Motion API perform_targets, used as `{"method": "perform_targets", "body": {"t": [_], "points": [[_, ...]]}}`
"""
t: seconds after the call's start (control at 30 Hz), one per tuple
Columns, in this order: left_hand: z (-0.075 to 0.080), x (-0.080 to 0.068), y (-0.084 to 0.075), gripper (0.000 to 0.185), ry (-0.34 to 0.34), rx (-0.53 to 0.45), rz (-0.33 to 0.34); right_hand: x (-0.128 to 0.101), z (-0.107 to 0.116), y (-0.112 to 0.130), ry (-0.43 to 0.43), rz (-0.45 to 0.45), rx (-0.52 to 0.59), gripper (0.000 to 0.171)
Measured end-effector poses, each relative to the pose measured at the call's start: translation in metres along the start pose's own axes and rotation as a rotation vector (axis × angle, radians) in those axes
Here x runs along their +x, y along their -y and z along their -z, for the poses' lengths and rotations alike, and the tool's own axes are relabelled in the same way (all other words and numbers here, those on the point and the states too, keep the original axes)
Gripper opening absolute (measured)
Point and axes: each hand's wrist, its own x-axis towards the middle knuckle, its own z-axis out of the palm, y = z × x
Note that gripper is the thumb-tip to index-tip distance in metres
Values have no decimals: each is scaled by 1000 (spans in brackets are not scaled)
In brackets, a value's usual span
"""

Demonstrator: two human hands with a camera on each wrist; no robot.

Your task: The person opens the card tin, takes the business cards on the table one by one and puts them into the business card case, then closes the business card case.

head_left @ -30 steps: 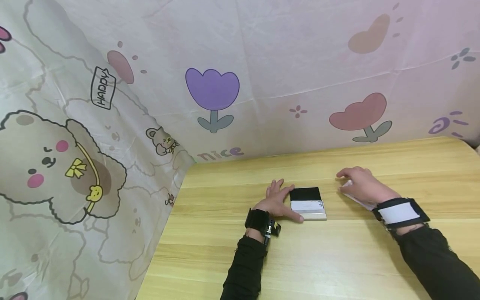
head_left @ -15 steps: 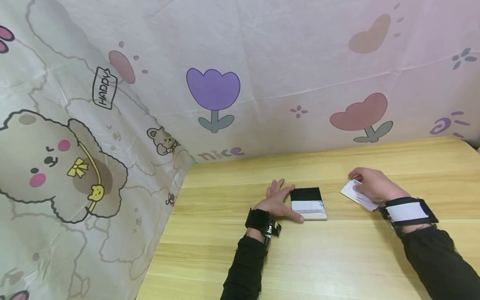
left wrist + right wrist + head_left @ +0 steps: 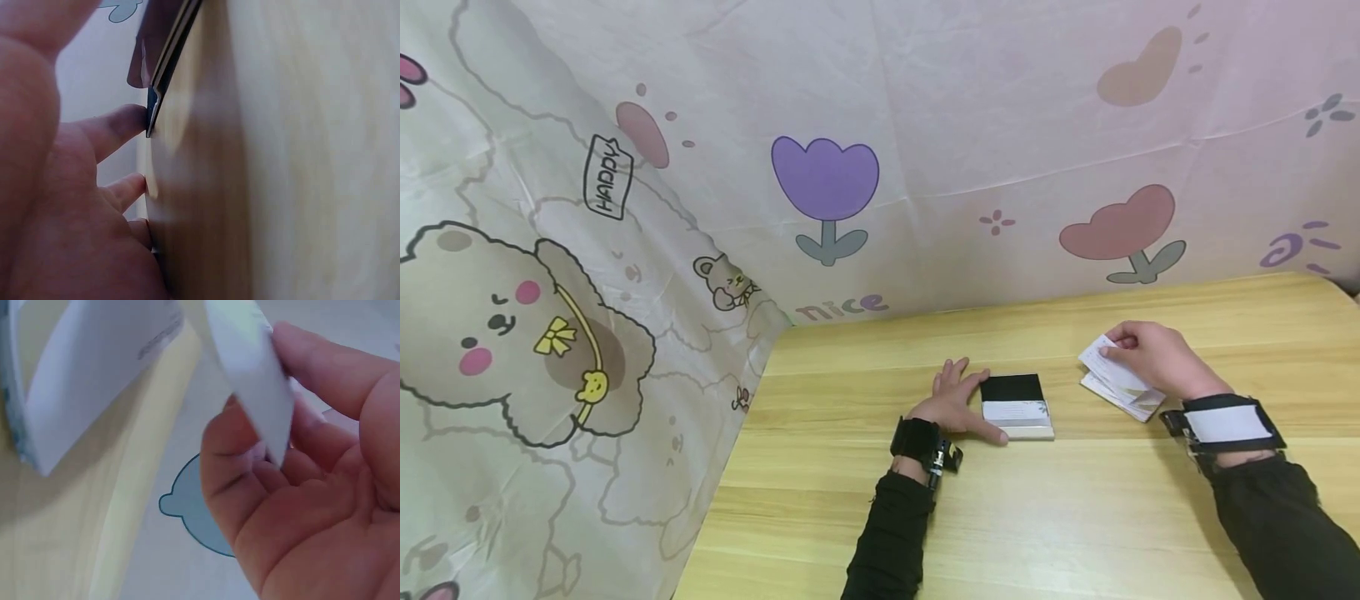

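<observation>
A flat, square card case (image 3: 1010, 388), black at its far half and with a white printed card (image 3: 1015, 412) at its near half, lies on the table. My left hand (image 3: 946, 410) rests spread beside it, index fingertip at its far corner and thumb along its near edge; the left wrist view shows straight fingers against the case's thin edge (image 3: 164, 72). Further right, my right hand (image 3: 1157, 358) pinches a white printed card (image 3: 1108, 360) between thumb and fingers. Under it are more white cards (image 3: 1138, 408). In the right wrist view the pinched card (image 3: 250, 369) stands apart from these cards (image 3: 81, 381).
The light wooden table (image 3: 1030, 525) meets a printed cloth (image 3: 970, 275) at its far edge. Another cloth with a bear print (image 3: 512, 350) hangs along the left side. Both wrists wear black straps, the right strap (image 3: 1228, 429) with a white patch.
My right hand has shifted right and lifted one card's far end off the others, so the cards now fan apart. My left hand and the case have not moved.
</observation>
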Motion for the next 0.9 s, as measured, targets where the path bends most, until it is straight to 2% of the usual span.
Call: {"method": "perform_targets", "body": {"t": [0.13,0.27,0.4,0.57,0.7,0.9], "points": [[0,0,0,114,1,-5,1,1,-3,7,-17,26,31,40],[0,-1,-1,113,-2,-5,-2,1,-9,17,33,26,125,45],[1,-2,-1,113,-1,-6,-5,1,-19,30,74,46,195,40],[2,-2,-1,114,-4,-10,0,1,-30,44,92,149,191,27],[2,-1,-1,115,-10,-6,11,1,-37,53,104,234,186,30],[1,1,-1,116,-17,1,10,1,-52,63,96,280,176,23]]}}
